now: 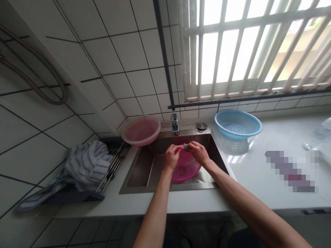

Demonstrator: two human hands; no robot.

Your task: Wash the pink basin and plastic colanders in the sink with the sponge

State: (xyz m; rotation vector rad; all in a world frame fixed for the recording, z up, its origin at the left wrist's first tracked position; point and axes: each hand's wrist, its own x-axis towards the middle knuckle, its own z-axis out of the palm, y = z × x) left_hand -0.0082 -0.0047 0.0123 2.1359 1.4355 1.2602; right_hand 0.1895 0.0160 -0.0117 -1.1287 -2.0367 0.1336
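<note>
Both my hands are over the steel sink [141,165]. My left hand [171,156] grips the rim of a pink plastic colander [184,168], which is tilted in the basin. My right hand [198,151] is closed on a small greenish scrubbing pad [185,147] pressed against the colander's upper rim. The fingers of both hands are curled.
A pink basin [141,132] sits at the sink's back left, a tap [175,123] behind the sink, a blue colander [238,124] on a clear bowl at the right. A striped cloth [86,163] lies on a rack at left. The white counter [258,172] extends right below a barred window.
</note>
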